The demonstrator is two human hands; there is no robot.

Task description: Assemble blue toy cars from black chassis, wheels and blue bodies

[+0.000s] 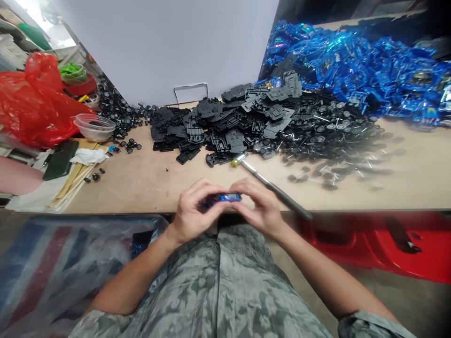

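Observation:
Both my hands meet at the table's near edge around a small blue toy car [225, 197]. My left hand [192, 213] pinches its left end with fingers curled. My right hand [262, 206] closes over its right end. A hammer [271, 186] with a yellow-tipped head lies on the table just beyond my right hand, its handle running past my right wrist. Behind it spreads a heap of black plastic chassis parts [225, 124] and a heap of small wheels on metal axles [327, 134].
Shiny blue car bodies [355, 65] are heaped at the back right. At the left are a red plastic bag [33, 101], a clear bowl [94, 126] and a white cloth [88, 156]. A red bin [380, 246] sits below the table's right; a clear bag [63, 267] at the lower left.

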